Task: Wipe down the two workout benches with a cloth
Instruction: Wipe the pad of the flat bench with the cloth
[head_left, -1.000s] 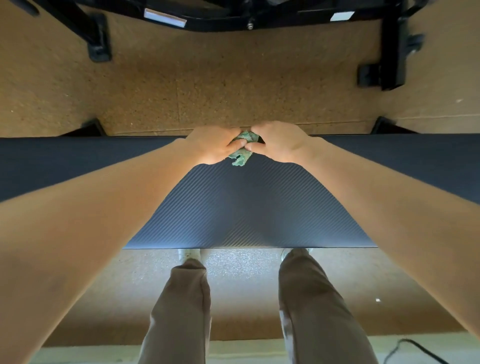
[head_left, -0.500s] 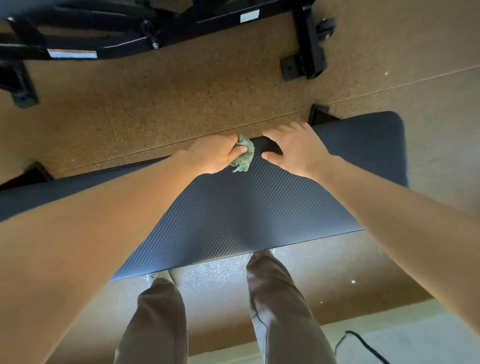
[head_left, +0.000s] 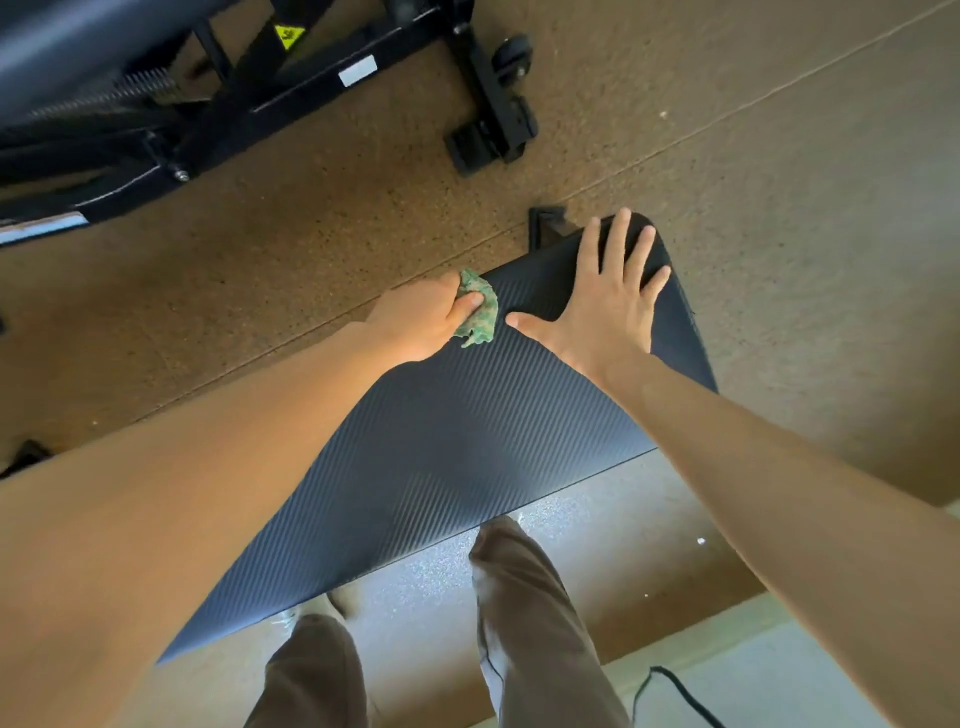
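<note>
A flat workout bench with a dark ribbed pad (head_left: 457, 447) runs diagonally in front of me, its right end in view. My left hand (head_left: 421, 325) grips a crumpled green cloth (head_left: 478, 309) at the pad's far edge. My right hand (head_left: 608, 301) lies flat on the pad near its right end, fingers spread and straight. A second bench (head_left: 78, 47) with a dark pad and black steel frame stands at the top left.
The second bench's black frame foot and wheel (head_left: 498, 98) sit on the brown speckled floor (head_left: 779, 208) beyond my hands. My legs (head_left: 530, 618) stand against the near bench edge. A black cable (head_left: 675, 691) lies on pale flooring at the bottom right.
My right hand let go of the cloth and slid right along the pad, opening flat. The left hand kept the cloth at the far edge. The view swung towards the bench's right end.
</note>
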